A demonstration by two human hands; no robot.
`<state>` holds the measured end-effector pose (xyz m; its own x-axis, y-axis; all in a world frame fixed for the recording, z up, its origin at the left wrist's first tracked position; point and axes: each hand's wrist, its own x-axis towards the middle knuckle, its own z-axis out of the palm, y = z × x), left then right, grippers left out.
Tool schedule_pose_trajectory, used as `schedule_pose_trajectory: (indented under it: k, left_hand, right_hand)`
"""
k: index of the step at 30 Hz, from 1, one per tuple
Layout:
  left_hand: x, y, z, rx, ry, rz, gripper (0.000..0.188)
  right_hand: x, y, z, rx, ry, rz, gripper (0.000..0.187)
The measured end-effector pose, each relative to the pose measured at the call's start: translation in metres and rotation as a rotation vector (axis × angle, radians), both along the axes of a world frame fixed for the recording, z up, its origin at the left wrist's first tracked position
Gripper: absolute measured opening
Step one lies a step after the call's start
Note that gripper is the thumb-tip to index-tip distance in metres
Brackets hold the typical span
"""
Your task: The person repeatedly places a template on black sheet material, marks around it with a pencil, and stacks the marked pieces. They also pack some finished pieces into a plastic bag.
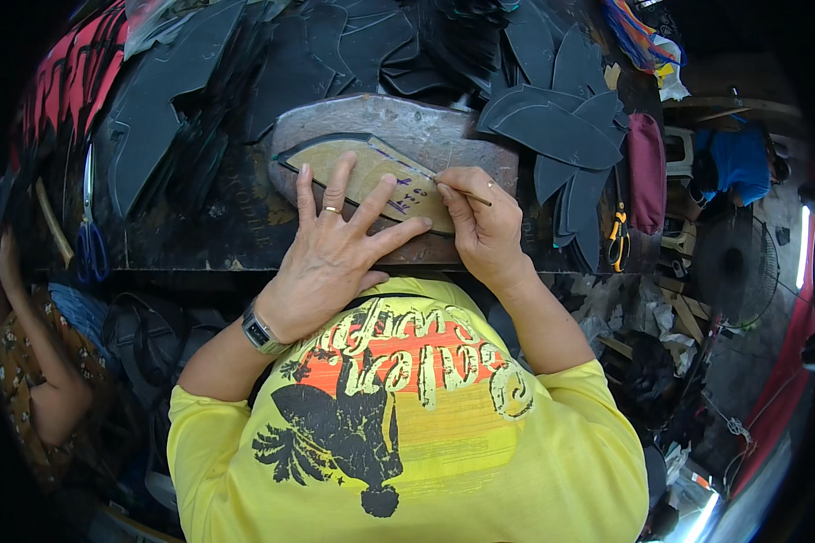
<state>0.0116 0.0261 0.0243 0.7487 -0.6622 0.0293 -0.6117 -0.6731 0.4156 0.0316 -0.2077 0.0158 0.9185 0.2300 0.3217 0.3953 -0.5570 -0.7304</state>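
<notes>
Pinching a thin marking stick (466, 192) in a closed grip, the right hand (484, 226) traces along the upper edge of a tan cardboard pattern (371, 176). The left hand (335, 249) lies flat with fingers spread, holding nothing, pressing the pattern onto a dark sheet on the worn stone slab (407, 122). If that pressure eases, the pattern could slide and the traced line would wander (fingertips sit close to the stick's path). Cut black pieces (552, 127) crowd the slab's right and far sides; scissors (89, 240) hang well apart at the left of the surface (217, 226).
</notes>
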Motion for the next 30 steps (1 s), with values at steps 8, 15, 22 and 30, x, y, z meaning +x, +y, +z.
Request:
schedule_pose_trajectory:
  k: [8, 15, 22, 30]
  left_hand:
    - [0.000, 0.000, 0.000, 0.005, 0.010, 0.000, 0.078]
    - [0.000, 0.000, -0.001, -0.005, -0.004, -0.002, 0.078]
    - [0.000, 0.001, -0.002, -0.020, -0.025, 0.003, 0.077]
    - [-0.001, 0.000, -0.006, -0.054, -0.018, 0.011, 0.078]
  right_hand:
    - [0.006, 0.001, 0.006, -0.026, 0.037, -0.008, 0.007]
    - [0.012, 0.013, 0.003, 0.208, 0.208, -0.007, 0.009]
    - [0.019, 0.015, 0.000, 0.170, 0.110, 0.003, 0.008]
    - [0.018, 0.018, 0.004, 0.082, 0.129, 0.020, 0.009]
